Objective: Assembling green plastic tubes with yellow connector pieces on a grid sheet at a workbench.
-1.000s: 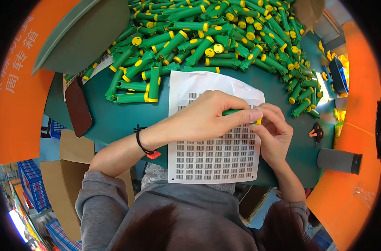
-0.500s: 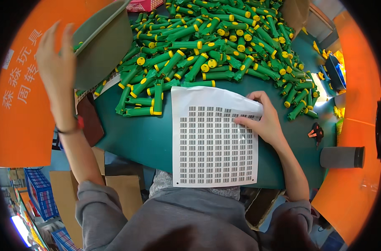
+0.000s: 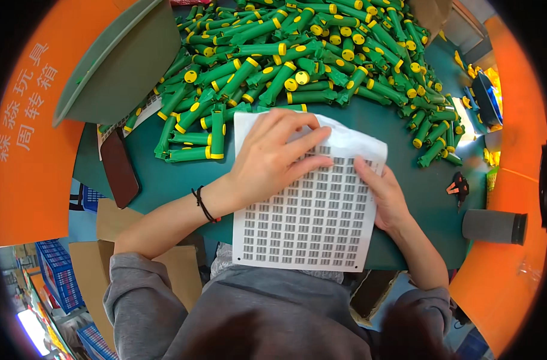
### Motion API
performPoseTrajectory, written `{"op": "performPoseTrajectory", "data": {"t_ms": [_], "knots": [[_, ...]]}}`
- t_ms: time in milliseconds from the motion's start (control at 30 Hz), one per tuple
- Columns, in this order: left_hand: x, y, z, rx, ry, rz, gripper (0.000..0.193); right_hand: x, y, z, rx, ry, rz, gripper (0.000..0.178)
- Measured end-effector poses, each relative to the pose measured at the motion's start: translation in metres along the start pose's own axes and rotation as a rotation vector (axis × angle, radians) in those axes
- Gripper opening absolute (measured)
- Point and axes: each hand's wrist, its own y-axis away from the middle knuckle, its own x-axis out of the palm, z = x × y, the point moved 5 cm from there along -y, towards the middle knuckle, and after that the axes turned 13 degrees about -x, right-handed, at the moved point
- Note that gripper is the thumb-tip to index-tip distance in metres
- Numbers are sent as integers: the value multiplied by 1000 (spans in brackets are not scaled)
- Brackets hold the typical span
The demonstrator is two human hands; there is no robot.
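Observation:
A white sheet of small printed labels (image 3: 303,240) is held up in front of me at the table's near edge, its upper right edge curling. My right hand (image 3: 387,195) grips it by the right side, thumb on the front and the other fingers behind. Across the upper left of the sheet lies my left hand (image 3: 273,156). Its thumb and forefinger are apart near the top label rows, and no object shows between them. Beyond the sheet lies a large heap of green tube-shaped plastic parts with yellow ends (image 3: 285,78).
A grey-green tub (image 3: 123,66) stands at the left, with a dark red phone-like case (image 3: 119,168) nearer me. To the right are small black-and-orange snips (image 3: 458,187) and a grey cup (image 3: 494,227). An open cardboard box (image 3: 183,270) sits below the table's left edge.
My left hand has come from beside the tub, over to the right, onto the label sheet. The right hand still holds the sheet, which has tilted slightly.

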Motion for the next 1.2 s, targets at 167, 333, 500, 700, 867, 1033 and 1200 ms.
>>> {"op": "performPoseTrajectory", "data": {"t_ms": [167, 333, 500, 700, 867, 1033, 1200], "knots": [[-3, 2, 2, -14, 31, -34, 31, 0, 4, 2, -15, -76, -16, 48], [-1, 7, 3, 6, 61, 12, 36, 2, 5, 1, -149, 185, -41, 47], [-6, 1, 1, -169, 210, 74, 33, -2, 5, 7, -231, 317, 63, 43], [-9, 4, -2, -159, 242, 108, 31, 4, 8, 12, -341, 447, 88, 39], [-9, 6, -3, -100, 213, 52, 33, 4, 11, 11, -298, 448, 74, 38], [-13, 8, -12, -70, 63, -30, 29, 2, 12, 8, -238, 362, 87, 39], [-35, -3, -13, -37, -120, -43, 46, 1, 12, 16, -311, 419, 53, 39]]}}
